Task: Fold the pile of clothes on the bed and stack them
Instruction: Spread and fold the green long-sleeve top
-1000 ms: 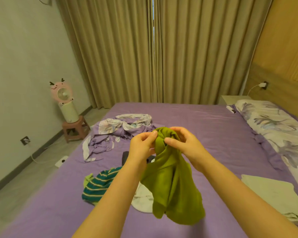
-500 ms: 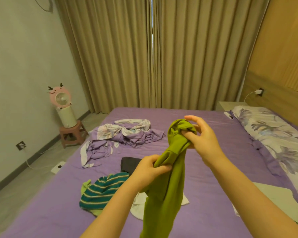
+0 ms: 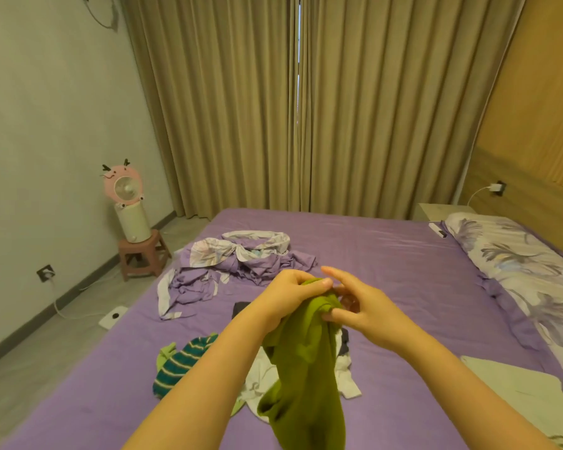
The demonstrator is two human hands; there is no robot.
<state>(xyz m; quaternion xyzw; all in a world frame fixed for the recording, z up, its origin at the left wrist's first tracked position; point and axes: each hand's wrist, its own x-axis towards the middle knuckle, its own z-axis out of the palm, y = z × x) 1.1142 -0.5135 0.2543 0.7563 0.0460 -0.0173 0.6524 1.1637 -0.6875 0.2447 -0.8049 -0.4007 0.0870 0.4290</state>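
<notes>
An olive green garment [image 3: 306,378] hangs in front of me above the purple bed [image 3: 387,264]. My left hand [image 3: 286,297] grips its bunched top edge. Right beside it, my right hand [image 3: 361,306] pinches the same top edge with thumb and fingers. Under the hanging cloth lie a green and white striped garment [image 3: 179,362], a white garment [image 3: 346,371] and a dark one [image 3: 241,308]. A pale folded cloth [image 3: 517,391] rests on the bed at the lower right.
A crumpled purple floral sheet [image 3: 238,261] lies at the bed's far left. Floral pillows [image 3: 517,264] line the right side, with a nightstand [image 3: 442,211] behind. A pink fan [image 3: 124,190] on a stool [image 3: 142,254] stands by the left wall. Curtains [image 3: 306,102] hang behind.
My hands, apart half a second ago with the left lower on the cloth, have come together at the green garment's top. The garment still hangs down.
</notes>
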